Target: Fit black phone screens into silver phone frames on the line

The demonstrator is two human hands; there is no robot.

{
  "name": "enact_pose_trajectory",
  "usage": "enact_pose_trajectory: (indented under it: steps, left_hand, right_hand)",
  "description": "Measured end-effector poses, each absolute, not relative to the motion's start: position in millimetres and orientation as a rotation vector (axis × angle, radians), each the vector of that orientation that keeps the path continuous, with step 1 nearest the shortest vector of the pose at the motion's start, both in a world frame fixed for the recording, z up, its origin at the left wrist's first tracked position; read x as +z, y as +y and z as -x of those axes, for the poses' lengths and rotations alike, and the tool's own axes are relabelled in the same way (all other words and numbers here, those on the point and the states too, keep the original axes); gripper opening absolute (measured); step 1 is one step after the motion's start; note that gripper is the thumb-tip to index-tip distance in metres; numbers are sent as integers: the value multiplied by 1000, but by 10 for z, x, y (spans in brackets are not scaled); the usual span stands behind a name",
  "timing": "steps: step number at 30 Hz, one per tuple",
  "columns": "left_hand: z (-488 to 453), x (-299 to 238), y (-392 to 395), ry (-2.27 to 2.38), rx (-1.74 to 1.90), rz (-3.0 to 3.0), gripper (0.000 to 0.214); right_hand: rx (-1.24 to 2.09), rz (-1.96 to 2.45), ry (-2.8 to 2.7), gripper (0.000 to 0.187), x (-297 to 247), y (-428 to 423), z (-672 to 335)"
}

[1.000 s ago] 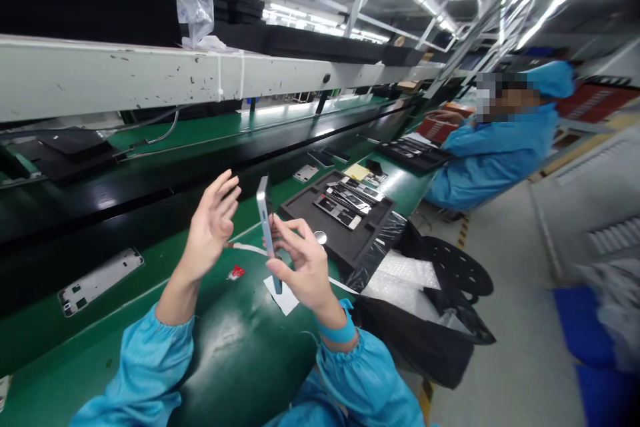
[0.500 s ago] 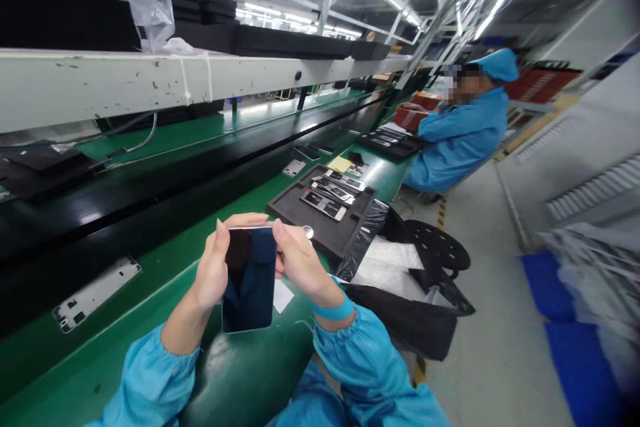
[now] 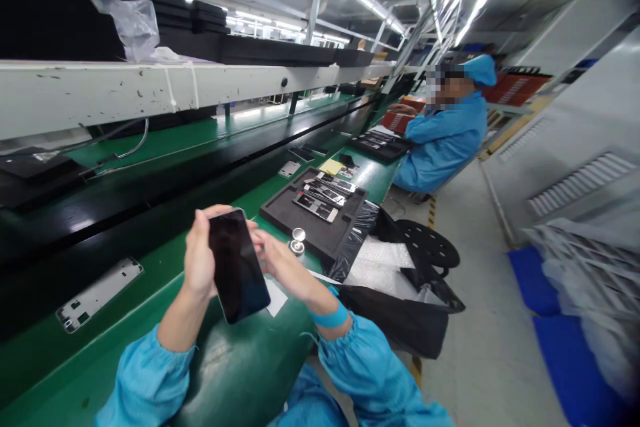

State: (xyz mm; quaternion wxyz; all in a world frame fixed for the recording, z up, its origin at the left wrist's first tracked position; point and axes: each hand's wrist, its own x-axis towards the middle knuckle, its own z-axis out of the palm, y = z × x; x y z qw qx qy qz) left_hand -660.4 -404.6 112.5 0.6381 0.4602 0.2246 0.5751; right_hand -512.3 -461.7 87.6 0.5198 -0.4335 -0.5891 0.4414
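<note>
A smartphone [image 3: 237, 268] with a dark screen faces me, tilted so its top leans left. My left hand [image 3: 199, 259] is closed around its left side, the thumb along the edge and the other fingers behind. At the right edge of the phone, my right hand [image 3: 281, 261] has its fingers drawn together against it; some fingertips are hidden behind the phone. Below that hand a small white paper [image 3: 277, 297] lies on the green bench [image 3: 235, 363]. A small round container with a raised lid [image 3: 297, 247] stands just right of my right hand.
A black foam tray [image 3: 285, 210] holds several phone parts. On the left lies a white phone frame [image 3: 100, 293]. Bubble wrap [image 3: 383, 263] and black bags are beside the bench. A co-worker in blue [image 3: 445, 140] sits farther along. A white shelf beam [image 3: 240, 83] runs above the bench.
The phone has turned from upright to tilted, its top swinging left. My right thumb has left the phone's top corner, and that hand has moved down the right edge. The round container is now uncovered.
</note>
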Motion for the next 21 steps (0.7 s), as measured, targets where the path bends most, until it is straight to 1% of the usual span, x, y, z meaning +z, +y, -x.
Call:
enact_pose_trajectory:
  steps: [3, 5, 8, 12, 16, 21]
  left_hand:
    - [6698, 1196, -3919, 449, 1383, -872, 62]
    - [6745, 1240, -3879, 459, 1432, -824, 64]
    - [6756, 1275, -3878, 482, 1471, -785, 67]
    - [6719, 1264, -3915, 529, 1535, -762, 63]
    - [6704, 1239, -3911, 502, 1558, -766, 61]
    - [6719, 1221, -3851, 524, 1597, -743, 59]
  right_hand:
    - [1287, 996, -1523, 78, 720, -4764, 5127]
    - [1343, 1010, -1567, 80, 659, -4809, 5125]
    - [1305, 1035, -1554, 80, 580, -4755, 5142]
    - [1265, 1010, -1426, 83, 441, -4627, 5227]
    - [1262, 1016, -1370, 80, 343, -4548, 5315]
    - [1289, 1023, -1336, 86, 327, -4493, 5423]
